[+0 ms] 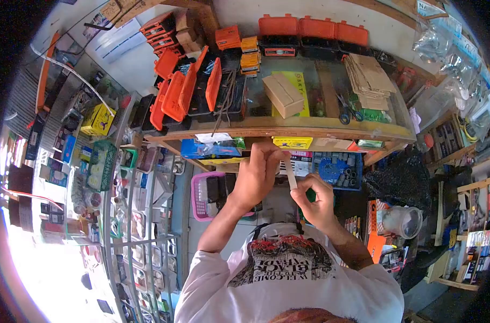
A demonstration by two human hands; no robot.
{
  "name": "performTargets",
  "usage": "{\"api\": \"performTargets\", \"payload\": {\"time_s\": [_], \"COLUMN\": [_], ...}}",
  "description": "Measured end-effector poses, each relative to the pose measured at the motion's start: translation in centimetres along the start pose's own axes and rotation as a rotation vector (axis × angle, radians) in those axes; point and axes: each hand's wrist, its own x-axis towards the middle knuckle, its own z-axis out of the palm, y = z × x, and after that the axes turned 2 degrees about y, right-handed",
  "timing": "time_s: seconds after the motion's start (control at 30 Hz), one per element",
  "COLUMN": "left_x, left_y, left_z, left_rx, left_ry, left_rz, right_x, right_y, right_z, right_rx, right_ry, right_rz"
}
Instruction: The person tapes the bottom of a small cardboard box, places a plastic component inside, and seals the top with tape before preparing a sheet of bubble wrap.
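A narrow whitish strip (291, 176) is stretched between my hands in front of my chest. At its upper end, my left hand (258, 171) is closed, with the fingers curled over and pinching the strip. My right hand (316, 200) pinches the lower end between thumb and fingertips. Both hands are just before the front edge of the glass-topped counter (245, 132). Behind the strip, a pink-and-white box (302, 155) shows on the shelf under the countertop. I cannot tell whether the strip is tape or paper.
On the counter lie a brown cardboard box (284, 95), scissors (348, 110), flattened cardboard (368, 78) and open orange-lidded cases (181, 92). Below are a pink basket (200, 196) and a blue tray of grey fittings (339, 172). A clear tub (405, 222) stands to the right, wire shelving (140, 242) left.
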Motion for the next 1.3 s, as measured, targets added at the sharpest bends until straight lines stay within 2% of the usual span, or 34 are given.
{"api": "performTargets", "payload": {"time_s": [0.07,0.23,0.37,0.5,0.6,0.63,0.73,0.77,0.8,0.87,0.97,1.17,1.3], "left_x": [-0.1,-0.2,-0.9,-0.7,0.2,0.5,1.7,2.1,2.4,3.3,4.8,8.0,9.4], "left_y": [0.3,0.0,-2.2,-2.3,-1.9,-1.5,0.2,0.4,0.5,0.7,1.6,4.1,5.3], "left_z": [-0.8,-1.6,-0.7,-1.4,-2.3,-2.8,-4.2,-4.5,-4.8,-5.1,-5.6,-8.0,-9.2], "left_rx": [-0.040,-0.083,-0.060,0.001,0.015,0.017,0.038,0.064,0.090,0.154,0.197,0.183,0.259], "left_ry": [-0.121,-0.379,-0.370,-0.428,-0.494,-0.518,-0.556,-0.551,-0.546,-0.513,-0.452,-0.584,-0.541], "left_rz": [0.002,0.072,0.192,0.151,0.132,0.095,0.019,0.036,0.052,0.148,0.252,0.091,0.177], "right_x": [-0.6,-1.1,-0.8,-0.3,1.2,1.8,6.3,8.2,9.8,13.2,15.5,18.5,19.6], "right_y": [-0.1,2.4,1.6,1.3,0.0,0.4,-0.1,0.4,3.0,5.9,9.0,11.3,12.1], "right_z": [0.1,0.4,0.2,0.3,-1.4,-2.3,-6.9,-8.7,-10.7,-13.3,-14.7,-13.8,-13.9], "right_rx": [0.099,0.186,0.316,0.398,0.237,0.105,-0.239,-0.334,-0.474,-0.825,-1.141,-1.317,-1.367], "right_ry": [0.020,0.030,-0.059,-0.167,-0.358,-0.325,-0.139,-0.138,-0.092,-0.013,-0.085,-0.289,-0.304], "right_rz": [0.127,0.174,0.295,0.391,0.331,0.173,0.210,0.258,0.153,0.250,0.309,0.408,0.428]}}
